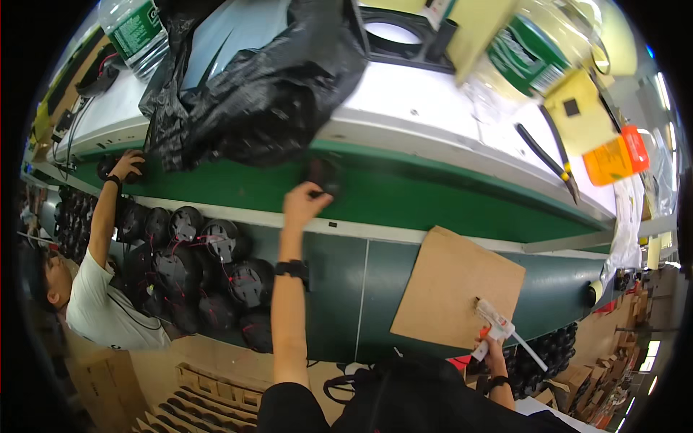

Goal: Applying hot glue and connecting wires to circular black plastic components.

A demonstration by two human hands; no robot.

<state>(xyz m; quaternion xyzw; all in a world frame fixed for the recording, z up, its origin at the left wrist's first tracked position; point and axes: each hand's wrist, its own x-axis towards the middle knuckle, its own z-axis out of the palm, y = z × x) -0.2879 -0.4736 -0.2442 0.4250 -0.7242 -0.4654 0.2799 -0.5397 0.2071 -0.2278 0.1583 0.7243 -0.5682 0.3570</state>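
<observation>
My left hand [304, 206] is stretched forward over the green belt, its fingers pinching the near edge of a dark round part [324, 173]. That part is slightly blurred, and its details do not show. At the lower right my right hand [495, 353] is closed round the handle of a white hot glue gun [494, 317]. A long white glue stick [532, 352] sticks out of the gun's back end. The nozzle lies over a brown cardboard sheet [451, 281] on the dark green table.
Black round housings with red wires [177, 267] are piled left of my left arm. A co-worker's hand [127, 166] touches another black part farther left. On the white shelf are a black plastic bag [267, 94], pliers [556, 155], an orange container [615, 157] and large bottles [530, 54].
</observation>
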